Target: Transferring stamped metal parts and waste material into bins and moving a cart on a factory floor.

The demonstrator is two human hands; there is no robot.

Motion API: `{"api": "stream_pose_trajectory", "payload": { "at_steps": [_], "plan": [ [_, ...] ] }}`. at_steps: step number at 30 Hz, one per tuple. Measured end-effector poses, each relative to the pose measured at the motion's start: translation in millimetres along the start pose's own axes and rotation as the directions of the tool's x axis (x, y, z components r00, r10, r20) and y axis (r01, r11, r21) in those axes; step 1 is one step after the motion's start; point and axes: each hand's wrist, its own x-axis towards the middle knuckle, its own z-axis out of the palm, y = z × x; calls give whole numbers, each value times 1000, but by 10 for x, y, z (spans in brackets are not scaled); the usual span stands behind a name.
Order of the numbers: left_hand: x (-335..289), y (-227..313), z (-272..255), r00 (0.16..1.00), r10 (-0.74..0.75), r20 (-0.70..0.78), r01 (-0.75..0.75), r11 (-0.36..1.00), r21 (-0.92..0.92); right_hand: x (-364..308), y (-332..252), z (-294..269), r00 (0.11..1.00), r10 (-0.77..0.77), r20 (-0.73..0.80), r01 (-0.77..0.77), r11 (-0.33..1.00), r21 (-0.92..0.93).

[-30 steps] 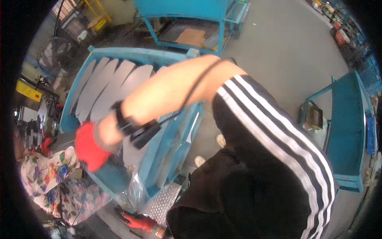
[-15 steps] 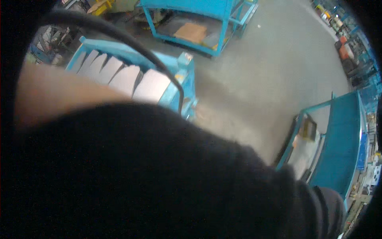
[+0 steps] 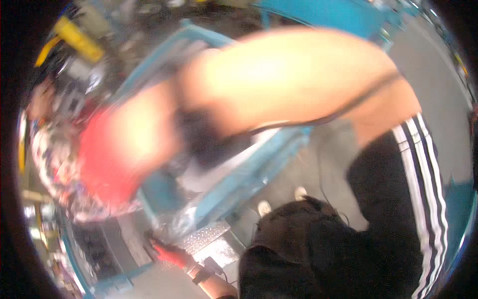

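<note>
My right arm, in a black sleeve with white stripes, crosses the upper view from the right. My right hand [image 3: 117,154], in a red glove, is at the left end of it, its fingers smeared by motion. A black band with a dark device [image 3: 194,129] and a cable sits on that wrist. Below the arm stands a light-blue crate [image 3: 244,187] with pale pieces [image 3: 211,174] inside, mostly hidden. My left hand [image 3: 172,255], also red-gloved, is near the crate's lower corner, beside clear plastic [image 3: 184,219]. Whether it grips anything is blurred.
A person in a patterned top [image 3: 52,159] is at the left. Metal tread plate [image 3: 206,236] lies below the crate. Yellow equipment [image 3: 79,40] stands at the upper left, a blue cart [image 3: 323,15] at the top. My shoes [image 3: 264,207] are on the grey floor.
The view has swung round and now shows both red-gloved hands and the crate from another angle. My right arm now reaches across the crate; the person at the left has come into view.
</note>
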Motion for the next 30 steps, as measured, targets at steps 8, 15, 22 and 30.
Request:
{"api": "stream_pose_trajectory", "payload": {
  "at_steps": [8, 15, 22, 30],
  "plan": [
    [7, -18, -417, 989, -93, -114, 61, 964, -257, -2751, 292, 153, 368, 917, -155, -865, 277, -419],
    [-225, -139, -534, 987, -51, -153, 11, 968, -252, -3859, -220, 919, 37, 995, 90, -999, 33, 41],
    [-245, -147, -767, 980, -52, -191, 17, 983, -183, -3481, -674, 835, 37, 993, -115, -982, 57, 180],
    [-261, -176, -959, 964, -110, -241, 84, 990, -117, -3531, -956, 943, 18, 979, -201, -958, 74, 278]
  ]
}}
